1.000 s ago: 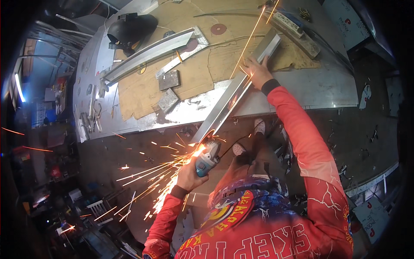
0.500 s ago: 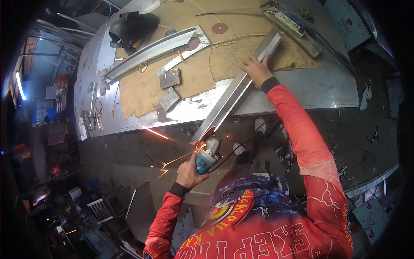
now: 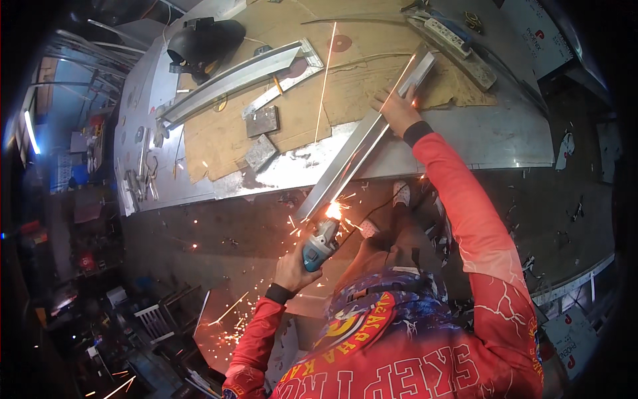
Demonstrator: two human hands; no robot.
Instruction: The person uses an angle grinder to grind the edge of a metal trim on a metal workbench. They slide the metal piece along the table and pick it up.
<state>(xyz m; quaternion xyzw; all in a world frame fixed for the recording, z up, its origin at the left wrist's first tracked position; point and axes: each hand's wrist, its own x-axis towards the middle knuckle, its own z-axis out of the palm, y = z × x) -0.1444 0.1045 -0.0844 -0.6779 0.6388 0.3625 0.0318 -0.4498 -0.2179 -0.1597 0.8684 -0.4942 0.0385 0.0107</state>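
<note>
My left hand [image 3: 292,271] is wrapped round the body of a teal and grey angle grinder [image 3: 319,247]. The grinder's head meets the near end of a long metal channel [image 3: 359,147], where a bright glow hides the disc and the exact contact. Sparks fly from there along the channel and down past my left sleeve. The channel lies slantwise across the table's front edge, its near end sticking out over the floor. Farther up, my right hand [image 3: 399,110] grips the channel, fingers over its far side and holding it against the table.
On the metal table [image 3: 485,143] lie cardboard [image 3: 299,126], a second metal channel [image 3: 232,83], two dark metal blocks [image 3: 262,121] and a black welding helmet [image 3: 206,43]. A power strip [image 3: 446,36] sits at back right. Hand tools [image 3: 147,176] lie at the left edge. Scraps litter the floor.
The sparks have grown into a bright burst, spreading up the channel and down to the left. The grinder's head has tilted slightly against the channel's end. My right hand has stayed in place.
</note>
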